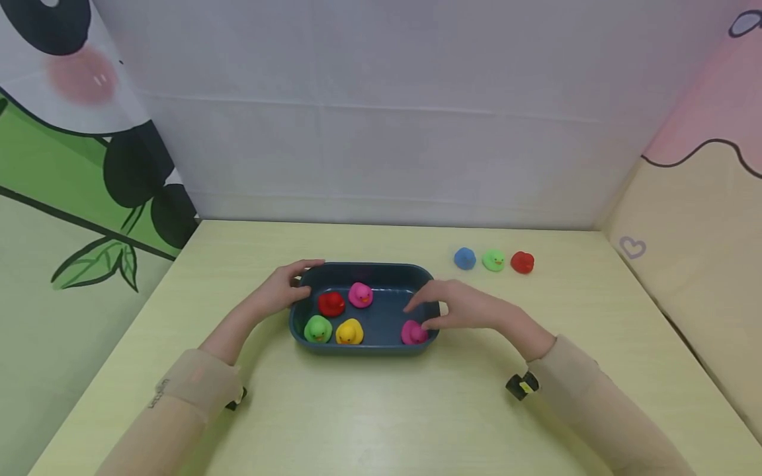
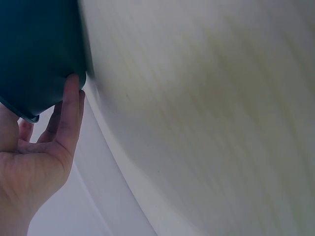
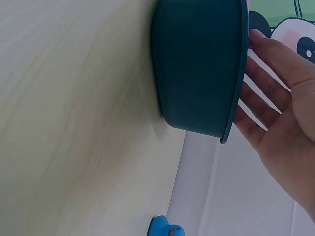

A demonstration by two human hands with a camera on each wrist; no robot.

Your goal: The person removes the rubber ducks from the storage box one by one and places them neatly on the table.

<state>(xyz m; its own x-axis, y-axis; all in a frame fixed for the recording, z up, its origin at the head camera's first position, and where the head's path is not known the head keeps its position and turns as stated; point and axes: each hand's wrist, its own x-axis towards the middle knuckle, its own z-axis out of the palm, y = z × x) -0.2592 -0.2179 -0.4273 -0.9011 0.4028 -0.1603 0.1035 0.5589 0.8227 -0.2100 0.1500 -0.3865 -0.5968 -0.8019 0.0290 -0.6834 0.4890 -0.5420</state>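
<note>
A dark teal tray [image 1: 366,351] sits on the table with rubber ducks inside. My left hand [image 1: 278,291] holds its left end, thumb over the rim and fingers along the outer wall, as the left wrist view also shows. My right hand [image 1: 461,305] reaches over the right rim, fingers spread, thumb close by a magenta duck [image 1: 412,333] in the front right corner. Toward the tray's left lie a red duck [image 1: 331,304], a pink duck [image 1: 360,295], a green duck [image 1: 318,329] and a yellow duck [image 1: 349,332].
Behind the tray to the right, a blue duck [image 1: 465,258], a light green duck [image 1: 493,260] and a second red duck [image 1: 522,262] stand in a row on the pale wooden table [image 1: 369,416]. A white cloth wall [image 1: 381,165] closes off the back; printed panels flank both sides.
</note>
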